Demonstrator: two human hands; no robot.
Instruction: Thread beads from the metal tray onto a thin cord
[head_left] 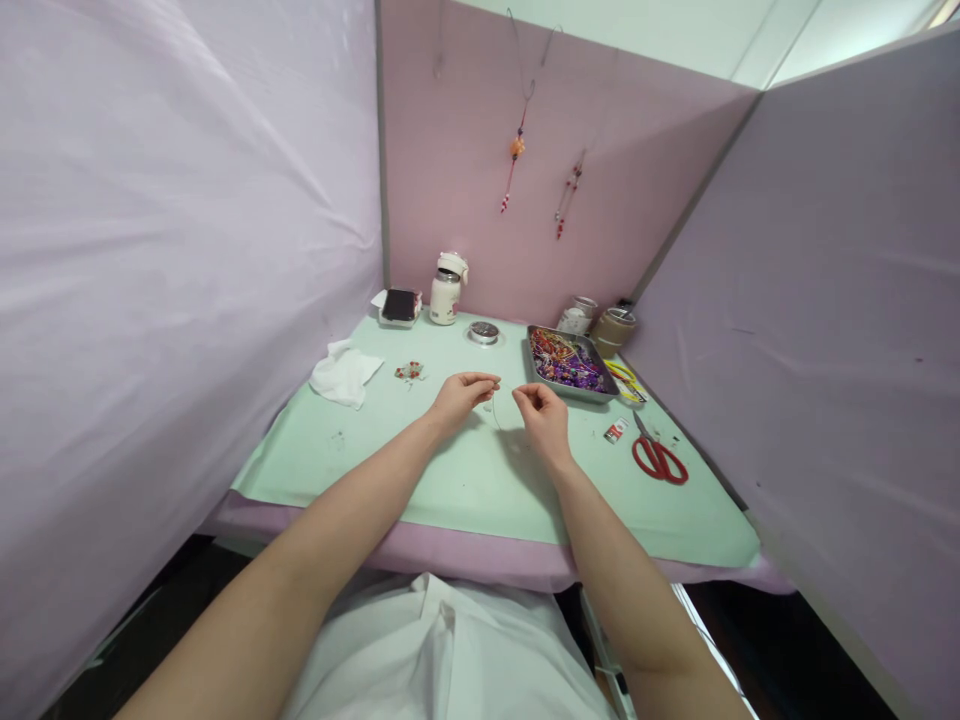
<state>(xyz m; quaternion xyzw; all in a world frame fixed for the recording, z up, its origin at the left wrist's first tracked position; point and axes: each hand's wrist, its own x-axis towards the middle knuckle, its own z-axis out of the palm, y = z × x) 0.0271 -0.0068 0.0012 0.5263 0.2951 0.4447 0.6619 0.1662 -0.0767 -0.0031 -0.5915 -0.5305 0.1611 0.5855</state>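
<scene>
Over the middle of the green-covered table [450, 480], my left hand [463, 396] pinches a thin thread [495, 412], which hangs down in a loose curve below the fingertips. A short gap away on the right, my right hand [543, 412] has thumb and forefinger pressed together. Whatever lies between those fingertips is too small to make out. A metal tray [592, 396] heaped with colourful beads and cords stands just beyond my right hand. Left of my left hand lies a small cluster of red and pale beads [409, 371].
Red-handled scissors [660, 462], a small red-and-white packet [616, 430] and a yellow-handled tool [624, 378] lie at the right. Behind are a spool [484, 332], a white bottle [445, 295], jars [613, 328] and a phone [401, 304]. A white cloth [345, 374] lies left. Beaded strings [517, 147] hang behind.
</scene>
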